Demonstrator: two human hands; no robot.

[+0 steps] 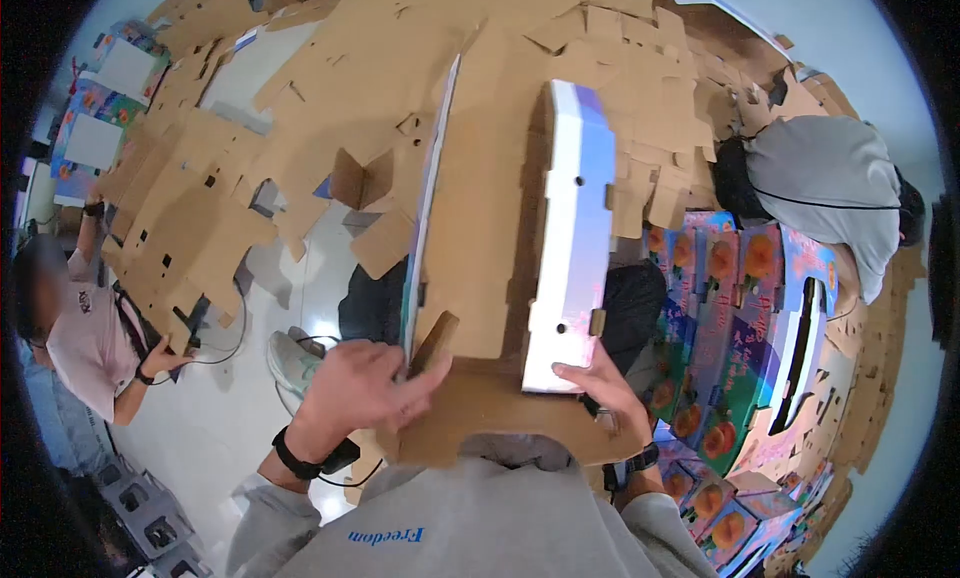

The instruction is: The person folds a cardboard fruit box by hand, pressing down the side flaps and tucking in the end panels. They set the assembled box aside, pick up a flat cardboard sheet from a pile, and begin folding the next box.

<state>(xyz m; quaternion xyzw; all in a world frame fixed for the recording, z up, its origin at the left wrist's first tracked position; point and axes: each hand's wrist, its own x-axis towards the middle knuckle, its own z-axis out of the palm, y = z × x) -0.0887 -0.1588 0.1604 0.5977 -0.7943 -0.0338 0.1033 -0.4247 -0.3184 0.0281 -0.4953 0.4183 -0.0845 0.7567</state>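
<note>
A partly folded cardboard box point(478, 268) lies across my lap, its plain brown inside facing up. The right side panel point(575, 228) is folded over, showing a white and blue-purple printed face with small holes. On the left, the side wall point(432, 208) stands nearly upright, seen edge-on. My left hand point(365, 393) is closed at the near end of that wall, fingers bent beside a small brown corner flap point(437, 343). My right hand point(612, 386) grips the near end of the right panel, thumb on top; its other fingers are mostly hidden. The near end panel point(500, 418) has a curved cutout.
Flat brown cardboard sheets point(330, 68) cover much of the floor ahead. Printed floral boxes point(735, 328) are stacked at the right, near a bent-over person in grey point(830, 178). Another person point(95, 328) handles cardboard at the left. A folded cardboard piece point(362, 181) stands ahead.
</note>
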